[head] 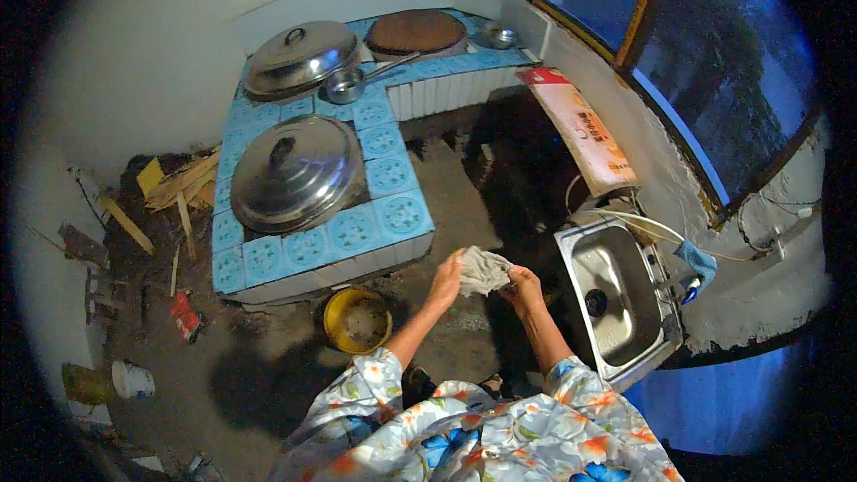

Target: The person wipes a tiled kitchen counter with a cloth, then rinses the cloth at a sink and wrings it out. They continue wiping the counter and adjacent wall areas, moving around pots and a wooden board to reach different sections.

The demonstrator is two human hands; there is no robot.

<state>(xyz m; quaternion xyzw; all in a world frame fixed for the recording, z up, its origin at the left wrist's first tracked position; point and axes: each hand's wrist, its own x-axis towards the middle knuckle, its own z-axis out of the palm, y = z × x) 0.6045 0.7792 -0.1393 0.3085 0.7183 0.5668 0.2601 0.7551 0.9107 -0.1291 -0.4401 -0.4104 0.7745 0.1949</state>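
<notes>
A crumpled greyish cloth [485,270] is stretched between my two hands in front of my body. My left hand [447,281] grips its left edge, and the fingers of my right hand [524,288] pinch its right edge. Both hands are over the floor, between the blue-tiled stove [355,231] and the stainless steel sink [626,281]. Below and left of my left forearm stands a yellow bucket [357,321] on the floor.
On the stove sit two large domed metal lids [298,171], a metal ladle [345,85] and a round brown wooden cover [415,31]. A printed carton [582,127] lies along the right wall. Firewood [181,181] is piled at left, near a red packet [186,316].
</notes>
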